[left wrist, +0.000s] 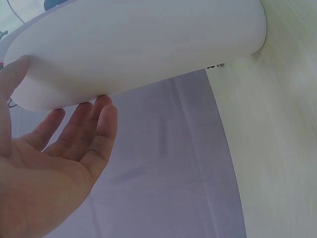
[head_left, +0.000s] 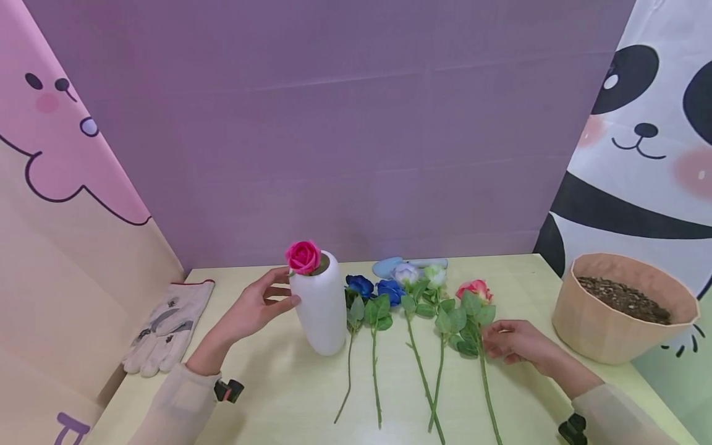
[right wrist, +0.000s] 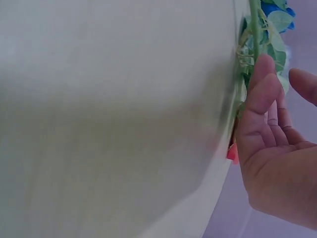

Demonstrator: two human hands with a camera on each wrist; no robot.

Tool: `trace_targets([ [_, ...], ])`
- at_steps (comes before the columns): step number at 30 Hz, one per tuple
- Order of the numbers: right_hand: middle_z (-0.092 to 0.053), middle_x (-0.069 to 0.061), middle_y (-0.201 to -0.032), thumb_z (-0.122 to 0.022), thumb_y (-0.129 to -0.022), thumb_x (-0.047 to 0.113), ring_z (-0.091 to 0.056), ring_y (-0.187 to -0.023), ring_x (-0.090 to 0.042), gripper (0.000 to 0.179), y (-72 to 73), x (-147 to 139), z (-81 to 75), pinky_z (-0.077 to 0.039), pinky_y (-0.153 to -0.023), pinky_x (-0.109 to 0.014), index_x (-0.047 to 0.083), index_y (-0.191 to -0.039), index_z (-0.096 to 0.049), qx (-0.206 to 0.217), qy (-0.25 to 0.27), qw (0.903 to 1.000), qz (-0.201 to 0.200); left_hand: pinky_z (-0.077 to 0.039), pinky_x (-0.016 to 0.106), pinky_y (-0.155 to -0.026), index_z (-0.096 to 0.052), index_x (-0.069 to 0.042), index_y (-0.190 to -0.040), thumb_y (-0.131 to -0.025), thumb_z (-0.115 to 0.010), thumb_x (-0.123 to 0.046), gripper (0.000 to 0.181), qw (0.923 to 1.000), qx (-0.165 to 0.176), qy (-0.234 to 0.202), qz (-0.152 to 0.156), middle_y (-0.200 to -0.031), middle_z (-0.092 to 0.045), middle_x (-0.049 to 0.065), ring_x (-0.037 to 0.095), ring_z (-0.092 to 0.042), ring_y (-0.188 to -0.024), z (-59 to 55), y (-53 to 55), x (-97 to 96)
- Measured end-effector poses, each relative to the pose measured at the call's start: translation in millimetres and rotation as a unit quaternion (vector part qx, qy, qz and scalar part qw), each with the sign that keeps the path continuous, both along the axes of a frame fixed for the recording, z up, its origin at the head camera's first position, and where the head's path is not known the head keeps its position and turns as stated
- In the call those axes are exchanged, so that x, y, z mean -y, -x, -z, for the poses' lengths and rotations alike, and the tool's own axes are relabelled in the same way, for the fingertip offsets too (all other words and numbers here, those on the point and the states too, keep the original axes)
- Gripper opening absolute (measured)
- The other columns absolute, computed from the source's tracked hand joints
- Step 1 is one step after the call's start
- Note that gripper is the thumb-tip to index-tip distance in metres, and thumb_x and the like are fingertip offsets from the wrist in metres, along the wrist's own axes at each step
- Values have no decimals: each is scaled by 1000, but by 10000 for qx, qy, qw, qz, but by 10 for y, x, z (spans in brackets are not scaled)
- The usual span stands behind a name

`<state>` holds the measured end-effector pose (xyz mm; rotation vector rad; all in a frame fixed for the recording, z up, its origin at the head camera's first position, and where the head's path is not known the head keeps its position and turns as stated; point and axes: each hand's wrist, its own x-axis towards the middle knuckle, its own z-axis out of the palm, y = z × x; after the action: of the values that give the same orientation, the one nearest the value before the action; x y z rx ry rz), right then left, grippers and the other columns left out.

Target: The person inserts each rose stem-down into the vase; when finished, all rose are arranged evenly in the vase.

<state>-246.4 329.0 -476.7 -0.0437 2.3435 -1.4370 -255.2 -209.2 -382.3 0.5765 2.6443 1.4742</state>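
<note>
A tall white vase (head_left: 319, 309) stands on the table with a deep pink rose (head_left: 303, 257) in its mouth. My left hand (head_left: 258, 309) holds the vase's upper left side, thumb on the near face and fingertips around the far edge; the palm stays off it. In the left wrist view, that hand (left wrist: 64, 153) reaches the vase (left wrist: 143, 44) from below. My right hand (head_left: 514, 343), fingers loosely bent, is beside the leafy stem of a coral-pink rose (head_left: 474, 289) lying on the table. The right wrist view shows the thumb apart from the fingers (right wrist: 260, 99).
Left of the coral-pink rose lie two blue roses (head_left: 360, 285) and two pale roses (head_left: 406, 273), stems toward me. Behind them rests a light-blue trowel (head_left: 388, 267). A peach planter (head_left: 584, 327) with dark bark-like bits stands at right, work gloves (head_left: 172, 327) at left.
</note>
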Motion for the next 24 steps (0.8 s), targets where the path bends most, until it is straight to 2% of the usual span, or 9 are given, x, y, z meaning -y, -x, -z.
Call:
trace_targets([
  [11,-74,-5,-97,-55,-102,21,-73,-81,-14,40,-19,17,76,-59,-67,-31,-11,-126,-53,252,312,9991,-151,-59,42,-92,-41,-22,-149,-92,-72,-35,67,10000,10,25,-59,-141,-53,10,34,-61,-124,-11,-6,-1],
  [17,-71,-3,-94,-54,-102,20,-72,-80,-13,41,-10,24,109,-59,-66,-31,-13,-127,-52,207,185,9994,-206,-59,42,-93,-40,-22,-150,-92,-72,-35,67,10000,21,14,-35,-142,-52,10,35,-60,-125,-12,-4,-5],
  [24,-68,-2,-90,-56,-102,21,-70,-78,-13,36,-1,61,117,-57,-64,-31,-10,-121,-57,187,52,9995,-229,-59,43,-94,-40,-23,-150,-92,-72,-35,67,10000,40,25,-18,-142,-52,10,35,-60,-125,-12,1,-7],
])
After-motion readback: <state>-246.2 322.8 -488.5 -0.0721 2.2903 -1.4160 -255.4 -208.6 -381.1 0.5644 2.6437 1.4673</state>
